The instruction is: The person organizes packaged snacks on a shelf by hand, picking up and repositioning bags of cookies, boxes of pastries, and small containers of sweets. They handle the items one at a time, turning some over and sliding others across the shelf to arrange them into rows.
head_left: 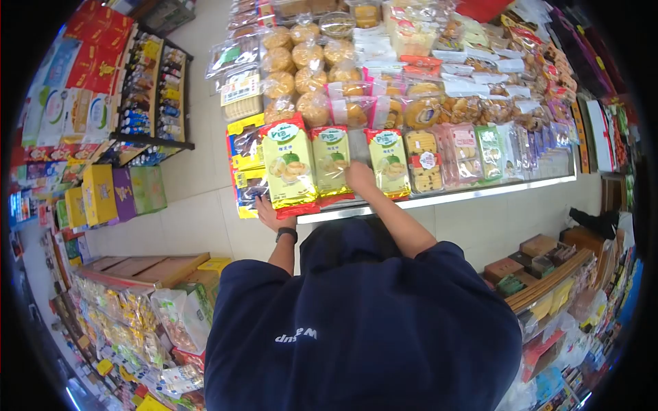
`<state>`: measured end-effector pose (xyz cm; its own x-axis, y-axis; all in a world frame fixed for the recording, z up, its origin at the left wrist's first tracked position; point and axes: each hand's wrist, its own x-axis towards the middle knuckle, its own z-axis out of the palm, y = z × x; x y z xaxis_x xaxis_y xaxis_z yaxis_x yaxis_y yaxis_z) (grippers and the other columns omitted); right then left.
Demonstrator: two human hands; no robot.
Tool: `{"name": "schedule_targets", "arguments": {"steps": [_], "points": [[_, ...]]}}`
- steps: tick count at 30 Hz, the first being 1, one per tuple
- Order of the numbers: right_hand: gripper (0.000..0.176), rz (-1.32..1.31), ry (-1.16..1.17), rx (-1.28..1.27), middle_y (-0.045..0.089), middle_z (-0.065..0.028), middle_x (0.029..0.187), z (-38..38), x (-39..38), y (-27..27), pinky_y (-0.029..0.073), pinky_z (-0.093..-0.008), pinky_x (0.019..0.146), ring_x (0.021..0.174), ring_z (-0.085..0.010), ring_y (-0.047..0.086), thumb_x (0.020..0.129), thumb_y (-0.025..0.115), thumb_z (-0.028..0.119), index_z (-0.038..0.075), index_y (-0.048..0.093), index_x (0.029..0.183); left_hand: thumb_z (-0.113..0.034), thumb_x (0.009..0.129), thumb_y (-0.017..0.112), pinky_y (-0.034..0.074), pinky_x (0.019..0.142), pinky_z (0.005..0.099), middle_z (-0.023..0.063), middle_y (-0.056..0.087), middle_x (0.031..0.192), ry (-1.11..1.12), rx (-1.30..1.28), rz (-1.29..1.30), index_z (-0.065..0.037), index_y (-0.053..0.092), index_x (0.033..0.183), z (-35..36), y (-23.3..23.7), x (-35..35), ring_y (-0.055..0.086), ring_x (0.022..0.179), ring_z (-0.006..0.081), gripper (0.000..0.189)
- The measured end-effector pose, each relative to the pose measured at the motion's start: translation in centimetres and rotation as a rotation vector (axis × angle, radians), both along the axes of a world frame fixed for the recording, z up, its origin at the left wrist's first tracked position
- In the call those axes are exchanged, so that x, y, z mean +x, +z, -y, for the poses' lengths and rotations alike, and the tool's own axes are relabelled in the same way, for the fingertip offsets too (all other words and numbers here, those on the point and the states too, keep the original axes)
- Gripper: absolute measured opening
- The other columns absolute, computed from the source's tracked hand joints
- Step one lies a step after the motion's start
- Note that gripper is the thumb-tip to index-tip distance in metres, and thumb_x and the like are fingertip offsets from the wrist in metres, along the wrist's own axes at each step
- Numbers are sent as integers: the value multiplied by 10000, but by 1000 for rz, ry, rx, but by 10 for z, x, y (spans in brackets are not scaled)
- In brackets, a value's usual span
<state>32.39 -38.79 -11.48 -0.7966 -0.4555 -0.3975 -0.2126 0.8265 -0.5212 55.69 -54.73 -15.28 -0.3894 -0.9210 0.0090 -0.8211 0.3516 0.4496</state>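
Note:
Three yellow-green pastry packets with red ends stand in a row at the display's near edge: a left packet (pixel 290 168), a middle packet (pixel 330 164) and a right packet (pixel 388 164). My left hand (pixel 273 214), with a dark watch at its wrist, is against the lower left of the left packet, fingers apart. Beside its fingertips is a yellow-and-dark packet (pixel 248 164). My right hand (pixel 360 179) is at the right edge of the middle packet, its fingers curled on that edge and partly hidden. A gap separates the middle packet from the right one.
Round sesame-topped pastries (pixel 310 79) in clear wrap lie behind the packets. Rows of bagged biscuits (pixel 463 151) fill the right side. A metal edge (pixel 452 198) borders the display. Bottle shelves (pixel 147 89) stand left, cartons (pixel 99 195) below them, and a wooden-edged stand (pixel 548 277) at right.

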Motion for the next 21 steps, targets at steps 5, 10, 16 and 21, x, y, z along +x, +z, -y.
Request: {"name": "schedule_targets", "arguments": {"steps": [5, 10, 16, 21], "points": [[247, -40, 76, -7, 711, -271, 909, -24, -4, 8, 555, -557, 774, 881, -452, 701, 915, 554, 179, -18, 702, 940, -461, 806, 733, 226, 1195, 516, 225, 388, 1546, 18, -21, -8, -23, 466, 1436, 2, 10, -2, 313, 1468, 372, 812], [260, -54, 77, -137, 668, -269, 881, -77, -14, 76, 493, -557, 750, 865, -474, 645, 954, 578, 248, -7, 609, 913, -467, 784, 753, 216, 1201, 524, 220, 388, 1550, 28, -81, 41, -42, 476, 1420, 4, -4, 1, 305, 1474, 370, 814], [250, -189, -27, -40, 664, -272, 866, -137, -39, 93, 488, -567, 748, 851, -474, 644, 957, 571, 242, -3, 601, 914, -463, 784, 764, 259, 1171, 526, 231, 410, 1527, -14, -86, -27, -47, 521, 1380, 3, -1, 2, 361, 1431, 384, 767], [236, -201, -101, 64, 663, -273, 907, -149, -52, 68, 493, -557, 772, 894, -476, 639, 954, 574, 231, -3, 605, 947, -456, 790, 766, 241, 1191, 507, 207, 393, 1544, -22, -103, -19, -33, 512, 1385, 1, 3, 3, 348, 1437, 381, 773]]}}
